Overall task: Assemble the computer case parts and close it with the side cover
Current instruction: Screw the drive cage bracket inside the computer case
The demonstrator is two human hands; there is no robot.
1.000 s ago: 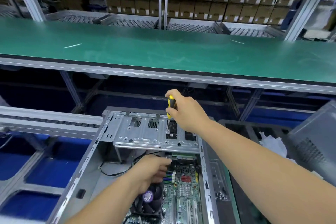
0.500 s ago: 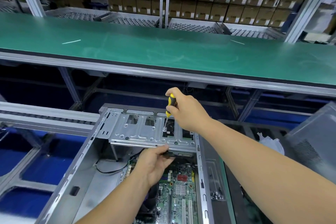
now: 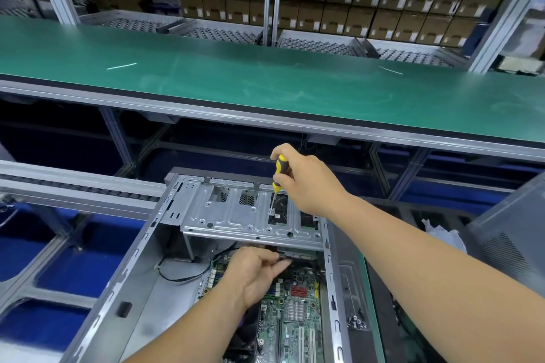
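Screwdriver (image 3: 279, 170) in right hand (image 3: 306, 183) grip, tip on bracket (image 3: 236, 215), left hand (image 3: 253, 277) pinching its near edge (open case (image 3: 132, 274)).

your computer case (image 3: 124, 283) is bare grey sheet metal, dull and smooth; its drive bracket (image 3: 241, 218) is brighter stamped metal. the screwdriver (image 3: 280, 169) has a glossy yellow-and-black plastic handle. the green motherboard (image 3: 295, 312) looks matt. far off, the green bench mat (image 3: 265, 82) is scuffed and faintly shiny, before cardboard boxes (image 3: 368, 12).

Green bench (image 3: 265, 88) bears two thin white strips (image 3: 121, 66); roller conveyor (image 3: 73, 186) alongside.
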